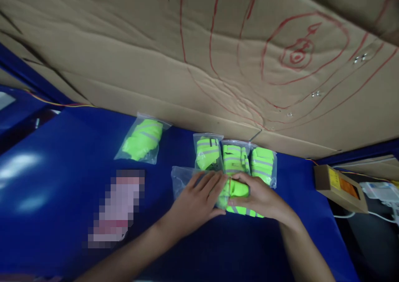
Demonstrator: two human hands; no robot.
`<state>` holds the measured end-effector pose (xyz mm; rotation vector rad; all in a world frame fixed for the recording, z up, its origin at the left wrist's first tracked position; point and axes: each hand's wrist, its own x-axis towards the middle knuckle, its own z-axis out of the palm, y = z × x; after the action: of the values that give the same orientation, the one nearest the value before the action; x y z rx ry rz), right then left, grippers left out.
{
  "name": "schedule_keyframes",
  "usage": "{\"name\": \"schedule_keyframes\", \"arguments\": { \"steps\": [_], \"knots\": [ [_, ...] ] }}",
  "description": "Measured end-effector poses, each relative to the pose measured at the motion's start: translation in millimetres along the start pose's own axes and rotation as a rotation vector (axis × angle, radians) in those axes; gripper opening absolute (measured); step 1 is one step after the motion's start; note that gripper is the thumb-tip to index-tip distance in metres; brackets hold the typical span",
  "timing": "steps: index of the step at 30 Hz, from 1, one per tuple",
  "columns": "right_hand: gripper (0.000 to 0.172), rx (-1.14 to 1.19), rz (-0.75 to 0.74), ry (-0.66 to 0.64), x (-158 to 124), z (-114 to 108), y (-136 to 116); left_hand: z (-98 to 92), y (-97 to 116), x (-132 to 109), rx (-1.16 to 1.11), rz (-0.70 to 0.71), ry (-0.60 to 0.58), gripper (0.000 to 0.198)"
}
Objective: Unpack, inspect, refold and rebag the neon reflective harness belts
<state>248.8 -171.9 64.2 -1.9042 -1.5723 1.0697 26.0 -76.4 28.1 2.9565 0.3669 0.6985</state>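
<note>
My left hand [199,196] lies over a clear zip bag [180,179], fingers curled around its mouth. Just to the right, my right hand [262,194] grips a folded neon-yellow reflective vest [239,189], part of which sits within the bag's opening. A striped lower fold of the vest hangs out below the right hand. Behind the hands stand bagged vests in a row: a left one [208,153], a middle one [235,157] and a right one [263,161]. The fingertips of both hands are partly hidden by the bag and the vest.
Another bagged vest [145,138] lies farther left on the blue table [68,149]. Nearer me is a blurred-out pinkish item [116,207]. A cardboard wall [140,65] with red drawn rings closes off the back. At right sit a small cardboard box [339,188] and white cables [382,216].
</note>
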Motion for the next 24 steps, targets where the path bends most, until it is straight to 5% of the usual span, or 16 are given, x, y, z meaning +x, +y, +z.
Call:
{"name": "schedule_keyframes", "arguments": {
  "steps": [8,12,17,21,24],
  "knots": [
    [0.056,0.29,-0.176,-0.079,2.0,-4.2,-10.4,4.4,-8.2,-1.8,0.093,0.012,0.069,0.086],
    [0.054,0.263,-0.155,-0.003,4.9,-3.3,-4.4,3.0,-7.7,1.5,0.148,0.013,0.016,0.093],
    [0.049,0.292,-0.156,0.071,15.1,26.3,1.1,10.6,-1.6,5.3,0.179,-0.016,-0.105,0.106],
    [0.047,0.318,-0.214,0.047,16.8,34.5,2.9,19.8,-4.4,3.7,0.142,-0.02,-0.065,0.112],
    [0.059,0.535,-0.121,-0.038,12.7,27.7,5.8,23.5,-7.9,2.1,0.081,-0.045,-0.005,0.112]
  ]
}}
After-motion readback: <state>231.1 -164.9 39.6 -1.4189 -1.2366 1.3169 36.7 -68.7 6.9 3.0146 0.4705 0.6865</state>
